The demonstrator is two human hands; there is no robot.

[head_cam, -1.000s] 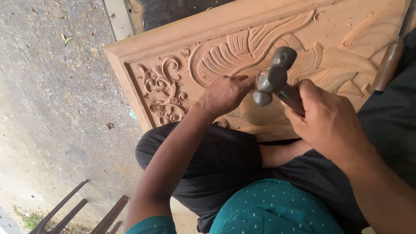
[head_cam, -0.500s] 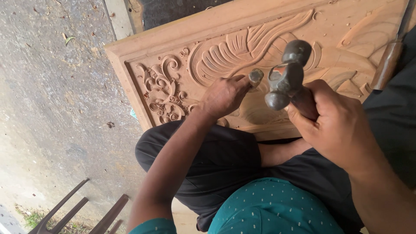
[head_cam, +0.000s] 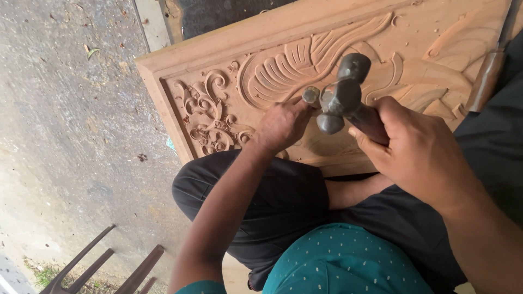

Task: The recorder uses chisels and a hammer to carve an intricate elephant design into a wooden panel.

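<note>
Grey concrete ground (head_cam: pixel 65 125) fills the left of the frame, under a carved wooden panel (head_cam: pixel 261 49) being worked by two hands.

Dark metal bars (head_cam: pixel 98 267) lie at lower left. The panel, with scrolls and a feathered wing in relief, runs across the top and rests against the person's dark trousers (head_cam: pixel 272 201). At centre the left hand (head_cam: pixel 280 125) is curled closed around a chisel (head_cam: pixel 311 96), its butt showing above the fingers. Just right, the right hand (head_cam: pixel 419 152) is fisted around a hammer (head_cam: pixel 340 100), whose head is near the chisel's butt.
</note>
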